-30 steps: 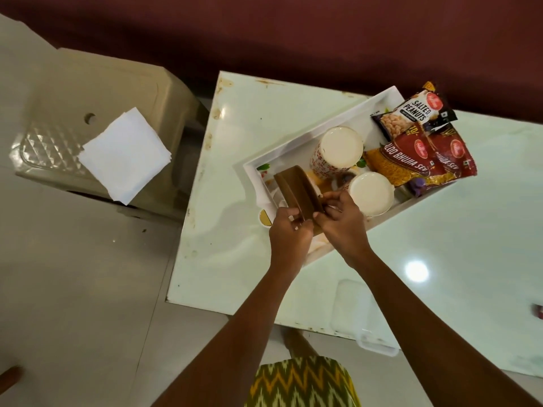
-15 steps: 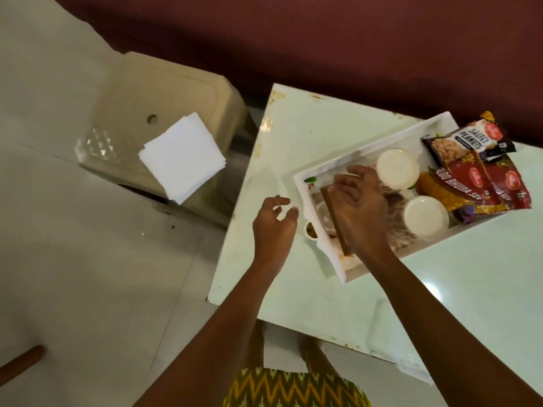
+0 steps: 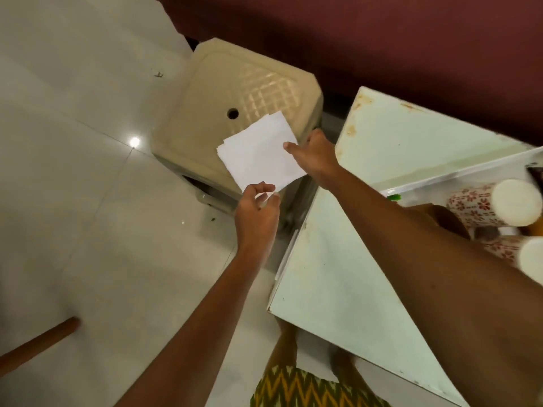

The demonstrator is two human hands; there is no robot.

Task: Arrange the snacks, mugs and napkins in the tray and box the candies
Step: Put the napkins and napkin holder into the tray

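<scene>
A stack of white napkins point(image 3: 258, 151) lies on a beige plastic stool point(image 3: 235, 92) left of the table. My right hand point(image 3: 316, 155) is at the stack's right edge, thumb on top and fingers past the edge, gripping it. My left hand point(image 3: 257, 212) is at the near corner with thumb and fingers apart around it. At the far right the white tray point(image 3: 458, 174) holds two mugs with a red flower pattern, one point(image 3: 470, 207) behind the other point(image 3: 505, 248), lying on their sides. A brown box point(image 3: 440, 212) shows behind my right forearm. The snack packets are out of view.
The pale glossy table point(image 3: 352, 274) has its corner just right of the stool, with a narrow gap between them. A dark red wall runs along the back. Pale floor tiles spread to the left, where a brown wooden pole point(image 3: 38, 342) lies low.
My view has swung left from the tray to the stool. Both hands left the brown box in the tray and reached over to the napkins.
</scene>
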